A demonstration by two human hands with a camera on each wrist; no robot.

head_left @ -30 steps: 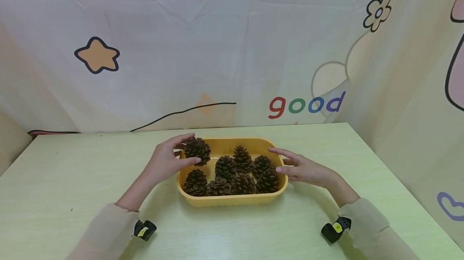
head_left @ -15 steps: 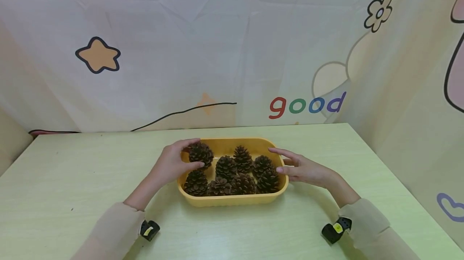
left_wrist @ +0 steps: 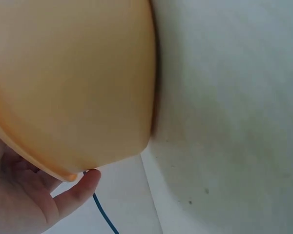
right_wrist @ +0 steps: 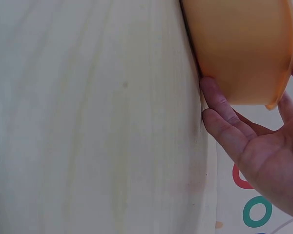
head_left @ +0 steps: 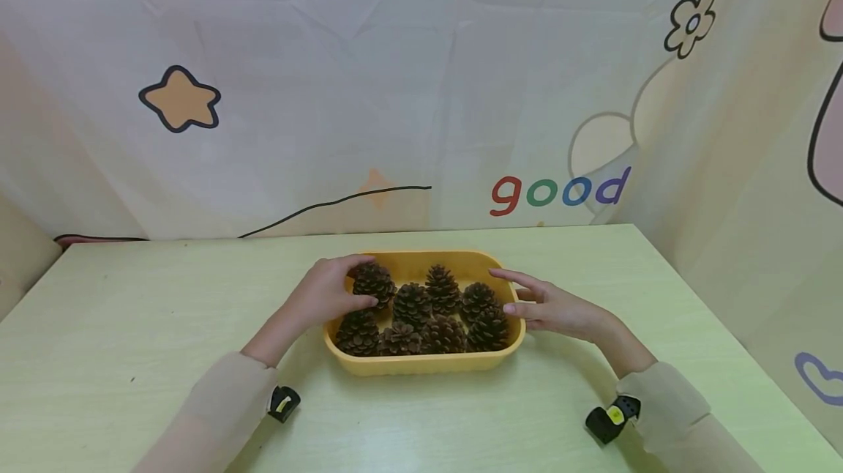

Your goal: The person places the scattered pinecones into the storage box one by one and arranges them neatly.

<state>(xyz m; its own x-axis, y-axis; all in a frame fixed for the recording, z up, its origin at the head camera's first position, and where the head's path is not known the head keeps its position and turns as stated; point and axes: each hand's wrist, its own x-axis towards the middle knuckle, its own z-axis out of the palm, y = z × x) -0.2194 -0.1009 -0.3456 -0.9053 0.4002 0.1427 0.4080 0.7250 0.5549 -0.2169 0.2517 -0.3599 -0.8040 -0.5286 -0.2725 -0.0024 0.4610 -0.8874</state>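
A yellow plastic basin (head_left: pixel 421 365) stands on the table, with several brown pine cones (head_left: pixel 443 334) inside it. My left hand (head_left: pixel 329 290) reaches over its left end and grips a pine cone (head_left: pixel 374 284) at the back left, thumb in front and fingers behind. In the left wrist view that cone is hidden; the left hand (left_wrist: pixel 24 200) shows beside the basin's rim (left_wrist: pixel 34 158). My right hand (head_left: pixel 560 308) holds the basin's right end, thumb and index finger over the rim. In the right wrist view, other fingers (right_wrist: pixel 224 131) lie outside, low by the wall.
The pale wooden table (head_left: pixel 165 312) extends on both sides of the basin. A printed cloth (head_left: pixel 296 92) hangs behind it and another stretch runs along the right. Each sleeve cuff carries a small black camera (head_left: pixel 285 403).
My left hand has moved right and slightly down with its pine cone, farther inside the basin. The right hand has stayed on the basin's right end.
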